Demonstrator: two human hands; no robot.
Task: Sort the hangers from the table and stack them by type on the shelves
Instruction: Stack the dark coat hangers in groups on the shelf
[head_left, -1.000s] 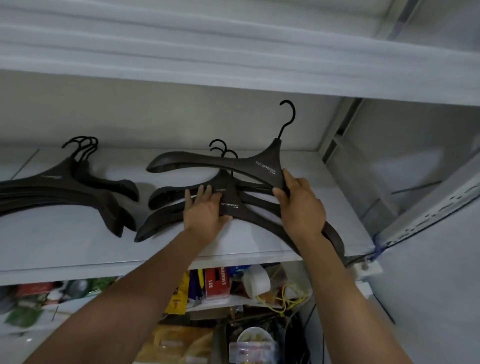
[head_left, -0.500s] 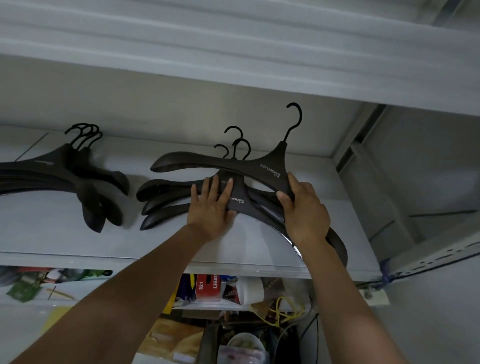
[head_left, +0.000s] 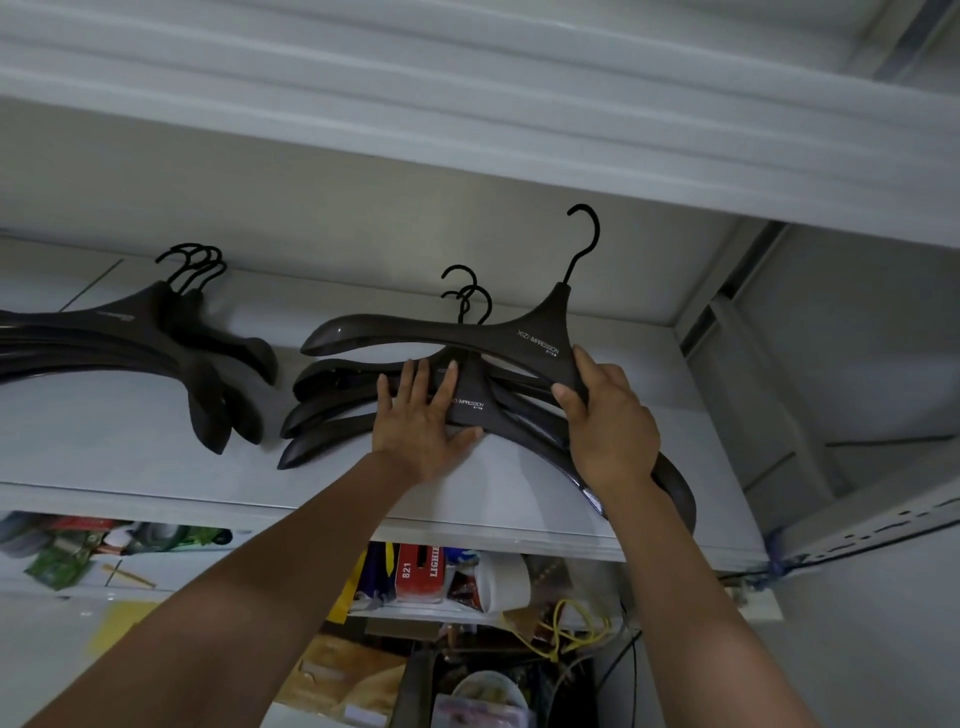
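Hangers sit in two dark piles on the white shelf (head_left: 156, 467); right hand (head_left: 610, 421) grips the top hanger (head_left: 540, 338), tilted over the right pile (head_left: 332, 415); left hand (head_left: 421, 415) lies flat and open, pressing that pile; left pile (head_left: 130, 343) is well apart.

Storeroom or stockroom, by the look of it. White slotted-metal shelving unit (head_left: 545, 467) against a plain white wall. Stacked dark plastic branded coat hangers (head_left: 156, 338) lie flat on it. Lower shelf cluttered: red printed carton (head_left: 415, 569), coiled yellow cable (head_left: 563, 629), green circuit board (head_left: 54, 564).
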